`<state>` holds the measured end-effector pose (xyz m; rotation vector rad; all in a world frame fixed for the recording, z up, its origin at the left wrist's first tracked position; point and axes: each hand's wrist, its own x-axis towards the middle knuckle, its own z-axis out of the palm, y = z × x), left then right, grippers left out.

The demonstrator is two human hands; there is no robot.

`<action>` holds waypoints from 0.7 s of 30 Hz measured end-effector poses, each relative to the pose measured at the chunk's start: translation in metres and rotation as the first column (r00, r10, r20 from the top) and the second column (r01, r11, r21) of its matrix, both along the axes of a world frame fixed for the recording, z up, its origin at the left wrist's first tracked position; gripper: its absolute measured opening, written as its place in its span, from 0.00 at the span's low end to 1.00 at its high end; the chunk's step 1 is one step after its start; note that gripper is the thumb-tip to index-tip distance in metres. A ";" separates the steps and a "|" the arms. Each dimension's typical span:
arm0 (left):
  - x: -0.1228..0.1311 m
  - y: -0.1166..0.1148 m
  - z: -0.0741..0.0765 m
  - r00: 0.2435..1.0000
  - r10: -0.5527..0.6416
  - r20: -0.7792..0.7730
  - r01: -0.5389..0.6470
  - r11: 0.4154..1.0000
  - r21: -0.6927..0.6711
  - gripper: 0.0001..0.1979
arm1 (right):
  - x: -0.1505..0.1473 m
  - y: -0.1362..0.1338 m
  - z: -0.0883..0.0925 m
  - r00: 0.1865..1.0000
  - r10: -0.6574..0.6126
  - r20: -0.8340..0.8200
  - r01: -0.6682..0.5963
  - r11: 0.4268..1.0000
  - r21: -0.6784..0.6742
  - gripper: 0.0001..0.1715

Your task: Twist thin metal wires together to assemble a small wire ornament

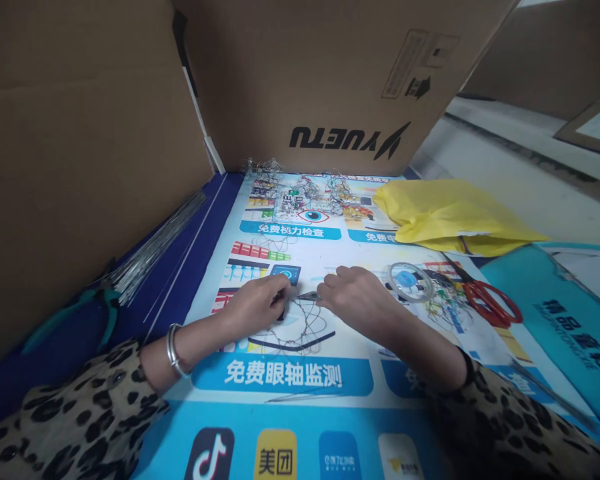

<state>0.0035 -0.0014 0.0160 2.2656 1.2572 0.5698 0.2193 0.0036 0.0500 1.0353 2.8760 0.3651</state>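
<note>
My left hand (257,307) is closed in a pinch on a thin wire mesh piece (300,330) that lies on the printed poster (290,380) covering the table. A silver bangle sits on that wrist. My right hand (357,297) is closed around small pliers (307,295), whose tip points left and meets the wire between the two hands. Both forearms wear leopard-print sleeves.
A bundle of straight wires (155,247) and green-handled pliers (87,310) lie at the left. Cardboard boxes (330,80) wall the back and left. Finished wire pieces (310,193) sit at the back. A yellow bag (455,217), tape roll (410,280) and red scissors (490,300) lie to the right.
</note>
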 end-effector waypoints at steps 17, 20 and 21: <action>-0.002 0.001 -0.003 0.999 0.011 0.034 -0.011 1.000 -0.009 0.07 | 0.003 -0.008 -0.012 0.995 0.097 0.011 -0.097 0.973 0.211 0.08; -0.003 0.001 -0.002 0.999 0.003 0.039 -0.003 1.000 -0.015 0.07 | 0.005 -0.005 -0.011 0.989 0.144 0.034 -0.148 0.964 0.223 0.09; -0.003 0.000 -0.002 0.999 0.000 0.035 0.000 1.000 -0.013 0.07 | 0.005 -0.005 -0.010 0.988 0.148 0.038 -0.153 0.964 0.218 0.09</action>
